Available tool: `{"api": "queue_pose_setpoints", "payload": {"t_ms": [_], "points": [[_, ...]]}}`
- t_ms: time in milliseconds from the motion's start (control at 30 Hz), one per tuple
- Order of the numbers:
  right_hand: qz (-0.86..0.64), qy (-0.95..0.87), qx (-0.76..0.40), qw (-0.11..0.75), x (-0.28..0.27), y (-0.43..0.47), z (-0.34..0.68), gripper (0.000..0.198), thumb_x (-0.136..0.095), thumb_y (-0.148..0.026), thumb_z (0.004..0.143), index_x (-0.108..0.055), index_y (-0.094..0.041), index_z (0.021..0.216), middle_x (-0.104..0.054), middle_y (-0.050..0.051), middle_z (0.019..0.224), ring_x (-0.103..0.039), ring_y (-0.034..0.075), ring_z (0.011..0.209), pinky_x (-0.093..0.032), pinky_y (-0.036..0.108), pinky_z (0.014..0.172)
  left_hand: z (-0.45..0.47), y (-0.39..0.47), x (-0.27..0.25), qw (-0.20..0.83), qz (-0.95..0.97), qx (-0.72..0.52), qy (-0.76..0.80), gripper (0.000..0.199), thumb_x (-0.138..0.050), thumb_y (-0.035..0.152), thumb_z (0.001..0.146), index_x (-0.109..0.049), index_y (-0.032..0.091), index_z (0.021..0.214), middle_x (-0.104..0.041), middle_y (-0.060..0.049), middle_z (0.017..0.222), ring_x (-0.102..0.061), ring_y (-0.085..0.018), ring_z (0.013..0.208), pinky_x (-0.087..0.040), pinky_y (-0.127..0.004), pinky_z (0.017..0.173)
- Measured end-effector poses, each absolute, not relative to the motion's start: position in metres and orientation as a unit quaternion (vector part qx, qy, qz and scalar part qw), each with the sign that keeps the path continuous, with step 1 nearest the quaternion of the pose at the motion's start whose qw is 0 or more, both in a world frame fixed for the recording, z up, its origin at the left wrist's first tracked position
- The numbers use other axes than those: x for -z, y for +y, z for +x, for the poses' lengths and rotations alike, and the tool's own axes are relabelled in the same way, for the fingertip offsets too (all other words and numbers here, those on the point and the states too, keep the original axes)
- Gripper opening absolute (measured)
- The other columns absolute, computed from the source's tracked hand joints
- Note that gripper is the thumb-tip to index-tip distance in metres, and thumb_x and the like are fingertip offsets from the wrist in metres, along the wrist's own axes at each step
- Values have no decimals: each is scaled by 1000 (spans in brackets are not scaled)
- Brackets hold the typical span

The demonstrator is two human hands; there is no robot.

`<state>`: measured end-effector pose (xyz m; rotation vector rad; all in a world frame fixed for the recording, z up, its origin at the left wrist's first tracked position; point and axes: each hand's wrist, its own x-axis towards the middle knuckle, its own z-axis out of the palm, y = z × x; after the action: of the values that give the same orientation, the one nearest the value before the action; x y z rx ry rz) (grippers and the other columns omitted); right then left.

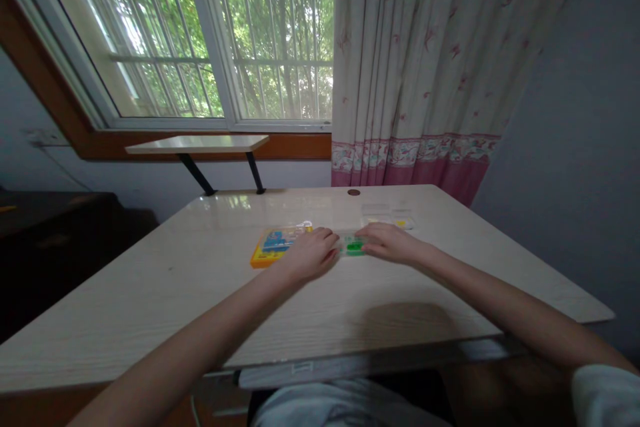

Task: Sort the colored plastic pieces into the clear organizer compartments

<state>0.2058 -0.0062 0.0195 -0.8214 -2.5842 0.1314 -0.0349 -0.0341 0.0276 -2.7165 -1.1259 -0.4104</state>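
Observation:
A small clear plastic box (354, 246) with green contents lies low over the desk, between my two hands. My left hand (315, 253) has its fingers bent and closed at the left end of this box. At the opposite end, my right hand (387, 242) grips it with thumb and fingers. Just left of my left hand is an orange-yellow case (260, 255) with blue pieces inside, partly covered by that hand. Beyond my right hand sit clear plastic boxes, one holding something yellow (401, 223). What exactly the green contents are is too small to tell.
The pale wooden desk (150, 293) stretches around my hands, its front edge close to my body. A raised shelf (200, 143) on black legs stands at the back left. A round brown cable cover (354, 193) lies at the back, before the window and curtain (410, 80).

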Motion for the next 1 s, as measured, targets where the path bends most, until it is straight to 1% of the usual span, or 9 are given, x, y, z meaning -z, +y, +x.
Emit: {"api": "queue_pose_setpoints", "payload": {"t_ms": [133,300,433,567,633,733,833,900,1000], "points": [[-278,-934,-82,211,-7,-10,212,33,-53,-34,81,-55,-20,111,-59,8,111,-53,19,104,-41,34,90,-36,-36,-20,127,-925,114,-340,26,-36,26,86,-53,14,102,-58,-12,92,-54,-24,90,-43,-38,78],[-282,-915,-110,268,15,-8,214,29,-52,-29,81,-56,-22,108,-55,7,118,-49,18,111,-39,37,95,-33,-32,-7,179,-934,87,-297,24,-31,11,86,-53,9,96,-58,-15,87,-56,-24,86,-44,-39,74],[-283,-908,-119,285,25,-8,215,25,-50,-28,82,-57,-23,106,-55,7,118,-48,17,112,-38,38,96,-29,-31,-1,186,-939,80,-279,25,-31,7,84,-54,8,91,-58,-16,86,-56,-23,84,-45,-37,71],[-273,-915,-107,276,18,-4,212,21,-54,-31,80,-60,-21,97,-56,9,115,-50,19,110,-37,39,95,-28,-30,-11,151,-939,78,-298,18,-37,15,83,-55,11,86,-58,-13,84,-55,-22,83,-45,-36,72],[-275,-917,-100,272,10,-1,208,20,-58,-33,76,-60,-19,90,-53,11,118,-46,21,114,-35,41,96,-29,-26,-20,120,-940,90,-308,16,-44,24,81,-55,13,87,-58,-12,89,-54,-23,88,-44,-35,75],[-296,-914,-129,247,-1,2,201,22,-62,-31,72,-58,-18,89,-49,12,124,-43,23,117,-36,40,93,-28,-13,-31,67,-941,94,-319,26,-55,34,73,-55,14,89,-57,-12,98,-52,-25,96,-42,-34,80],[-316,-908,-154,229,-9,4,196,28,-66,-27,66,-56,-18,91,-53,10,119,-50,22,108,-40,36,88,-26,-1,-38,8,-936,53,-347,29,-60,37,67,-56,15,85,-60,-9,86,-56,-22,82,-43,-31,71],[-319,-904,-147,245,-14,4,194,30,-67,-24,62,-56,-19,90,-55,8,114,-52,21,104,-40,35,88,-26,4,-44,-7,-935,40,-353,29,-61,38,64,-57,15,82,-60,-7,80,-56,-20,75,-42,-30,67],[-317,-891,-142,293,-27,6,188,30,-67,-22,61,-56,-19,89,-57,7,110,-53,19,101,-39,33,88,-36,5,-61,-8,-934,78,-350,31,-63,37,62,-56,16,84,-59,-6,85,-55,-21,80,-41,-30,72]]}}
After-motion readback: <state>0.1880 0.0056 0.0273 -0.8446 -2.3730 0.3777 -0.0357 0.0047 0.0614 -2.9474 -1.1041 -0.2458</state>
